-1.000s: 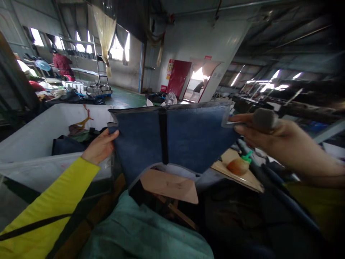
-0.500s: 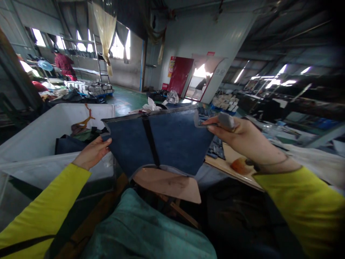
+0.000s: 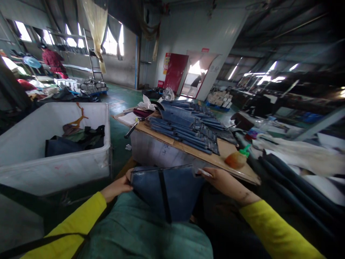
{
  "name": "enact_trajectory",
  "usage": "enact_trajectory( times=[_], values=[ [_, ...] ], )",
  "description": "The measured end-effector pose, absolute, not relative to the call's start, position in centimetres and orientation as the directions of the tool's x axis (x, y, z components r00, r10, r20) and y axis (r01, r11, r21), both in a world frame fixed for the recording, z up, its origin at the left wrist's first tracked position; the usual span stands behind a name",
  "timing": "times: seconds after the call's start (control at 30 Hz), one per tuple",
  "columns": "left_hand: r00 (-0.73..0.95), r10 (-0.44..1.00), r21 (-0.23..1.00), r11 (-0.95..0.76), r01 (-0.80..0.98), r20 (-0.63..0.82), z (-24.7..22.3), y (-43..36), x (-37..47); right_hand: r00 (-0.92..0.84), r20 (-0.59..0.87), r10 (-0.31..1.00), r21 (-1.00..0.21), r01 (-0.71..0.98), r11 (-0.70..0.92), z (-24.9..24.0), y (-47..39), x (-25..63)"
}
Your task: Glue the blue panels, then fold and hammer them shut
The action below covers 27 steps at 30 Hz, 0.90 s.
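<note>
A dark blue panel with a black strip down its middle [image 3: 178, 194] hangs low over my lap, stretched between both hands. My left hand [image 3: 120, 185] pinches its upper left corner. At the upper right corner, my right hand [image 3: 215, 178] grips the panel, with a small pale object in the same fingers, too blurred to make out. Beyond the panel, several similar blue pieces [image 3: 183, 126] lie stacked on a cardboard-topped table [image 3: 164, 138]. A bottle of amber stuff with a green cap [image 3: 235, 160] stands on its right part.
To the left is a white bin [image 3: 67, 163] holding dark and blue cloth. A black-handled tool [image 3: 131, 130] juts over the table's left edge. Dark rolled material [image 3: 293, 183] lies at the right. A person in dark red [image 3: 54, 61] stands far back left.
Both hands have lowered the blue panel toward my lap, uncovering the stacked pieces and the table behind it. The view has shifted slightly.
</note>
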State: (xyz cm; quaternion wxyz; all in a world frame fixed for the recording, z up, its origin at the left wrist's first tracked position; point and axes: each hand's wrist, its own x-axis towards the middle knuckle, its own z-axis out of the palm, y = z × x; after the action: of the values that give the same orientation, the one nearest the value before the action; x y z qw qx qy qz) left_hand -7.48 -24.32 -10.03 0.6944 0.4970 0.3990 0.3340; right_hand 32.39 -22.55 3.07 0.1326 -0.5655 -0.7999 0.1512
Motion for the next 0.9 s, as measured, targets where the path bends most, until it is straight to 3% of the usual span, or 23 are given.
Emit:
enact_trajectory(
  times=[0.17, 0.27, 0.33, 0.4, 0.53, 0.7, 0.9],
  values=[
    [0.421, 0.867, 0.944, 0.322, -0.069, -0.265, -10.0, -24.4, -7.5, -0.237, 0.004, 0.972, -0.58, 0.791, 0.195, -1.6, -24.9, 34.2],
    [0.167, 0.949, 0.962, 0.272, 0.005, -0.269, -9.7, -23.9, -8.3, -0.12, 0.073, 0.99, -0.699, 0.701, 0.137, -5.8, -26.8, 33.9],
    [-0.051, 0.984, 0.982, 0.172, 0.077, -0.169, -9.2, -23.4, -8.7, -0.02, 0.095, 0.995, -0.753, 0.653, 0.085, -9.0, -28.3, 33.3],
    [-0.155, 0.988, 0.979, 0.055, 0.194, -0.025, -8.5, -23.0, -8.7, 0.061, 0.108, 0.992, -0.776, 0.629, 0.046, -12.1, -29.9, 32.5],
    [0.034, 0.974, 0.885, -0.219, 0.411, 0.225, -5.9, -22.7, -6.2, 0.13, 0.165, 0.978, -0.806, 0.589, 0.057, -15.8, -31.9, 31.0],
    [0.368, 0.797, 0.593, -0.603, 0.533, 0.479, -2.0, -22.9, 0.7, 0.261, 0.254, 0.931, -0.871, 0.481, 0.103, -15.0, -31.2, 31.1],
    [0.668, 0.638, 0.372, -0.768, 0.521, 0.383, -1.6, -24.5, 8.5, 0.299, 0.181, 0.937, -0.932, 0.358, 0.066, -12.2, -29.1, 31.8]
  ],
)
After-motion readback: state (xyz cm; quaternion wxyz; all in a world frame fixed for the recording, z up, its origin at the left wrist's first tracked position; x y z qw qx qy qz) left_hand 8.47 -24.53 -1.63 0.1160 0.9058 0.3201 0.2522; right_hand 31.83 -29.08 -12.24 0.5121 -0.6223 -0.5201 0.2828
